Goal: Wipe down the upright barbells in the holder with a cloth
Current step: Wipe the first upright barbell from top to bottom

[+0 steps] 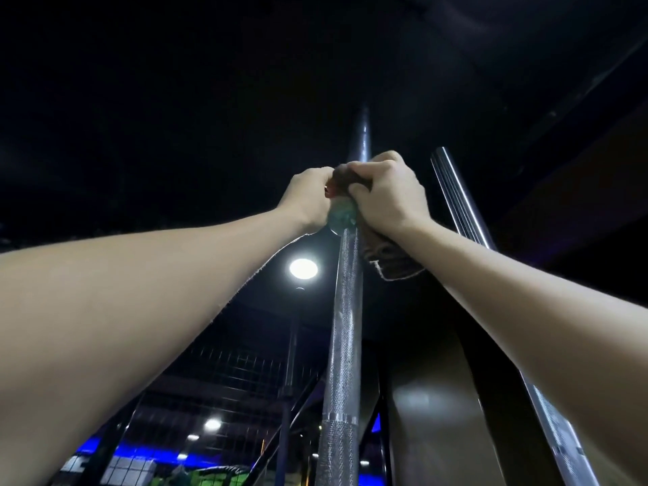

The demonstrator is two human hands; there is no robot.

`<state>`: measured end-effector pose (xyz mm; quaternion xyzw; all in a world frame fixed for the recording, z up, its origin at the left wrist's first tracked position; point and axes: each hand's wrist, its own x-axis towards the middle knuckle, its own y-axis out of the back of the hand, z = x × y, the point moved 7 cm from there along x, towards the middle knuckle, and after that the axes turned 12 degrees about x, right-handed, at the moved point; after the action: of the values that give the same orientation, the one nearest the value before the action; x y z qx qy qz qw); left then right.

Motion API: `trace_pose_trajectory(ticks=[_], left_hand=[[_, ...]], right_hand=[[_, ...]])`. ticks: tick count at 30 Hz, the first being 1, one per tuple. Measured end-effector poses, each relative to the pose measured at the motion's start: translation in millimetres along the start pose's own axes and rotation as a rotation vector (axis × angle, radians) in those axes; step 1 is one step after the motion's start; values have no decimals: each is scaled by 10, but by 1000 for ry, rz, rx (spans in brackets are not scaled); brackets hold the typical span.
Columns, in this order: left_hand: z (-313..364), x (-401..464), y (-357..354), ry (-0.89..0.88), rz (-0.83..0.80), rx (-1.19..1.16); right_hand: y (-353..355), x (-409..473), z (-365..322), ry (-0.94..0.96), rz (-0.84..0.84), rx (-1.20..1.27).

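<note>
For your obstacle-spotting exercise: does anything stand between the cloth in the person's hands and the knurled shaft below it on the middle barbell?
Nothing visible does. The cloth, held by the left hand and right hand, wraps the middle barbell; the shaft below is bare. The second barbell leans apart, to the right.

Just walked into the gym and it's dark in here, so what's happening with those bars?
A person is wiping an upright barbell with a cloth. Both arms are raised: the left hand and the right hand grip the cloth wrapped round the bar high up, with a loose end hanging below the right wrist. The knurled shaft below the hands is bare. A second barbell leans to the right, untouched. A ceiling lamp glows behind.
</note>
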<state>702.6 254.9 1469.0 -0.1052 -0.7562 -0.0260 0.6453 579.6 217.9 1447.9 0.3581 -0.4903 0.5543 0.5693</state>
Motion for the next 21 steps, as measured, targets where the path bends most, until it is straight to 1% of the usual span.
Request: trace_pose_trajectory(ticks=[1,2,6,8,9,12,13,17,21], left_hand=[[2,5,-11,2,-3,-9],[18,7,-13,-5,-8,-13],[129,10,28,-76,-14,83],[108,10,27,-60,-5,97],[83,9,23,-44,5,98],[19,30,3,-8,12,85],[22,36,-2,-5,5,81],[97,55,-10,-37,-35,116],[155,35,21,-35,-60,137]], right_hand=[[-19,7,-37,32,-8,-23],[-23,41,9,12,-3,-9],[93,69,367,-269,25,182],[96,41,374,-290,26,178],[82,33,311,-235,35,136],[-15,-26,-38,78,-6,-47],[-30,-50,-96,154,-22,-85],[102,-121,-30,206,7,-71],[239,-155,116,178,-25,-125]])
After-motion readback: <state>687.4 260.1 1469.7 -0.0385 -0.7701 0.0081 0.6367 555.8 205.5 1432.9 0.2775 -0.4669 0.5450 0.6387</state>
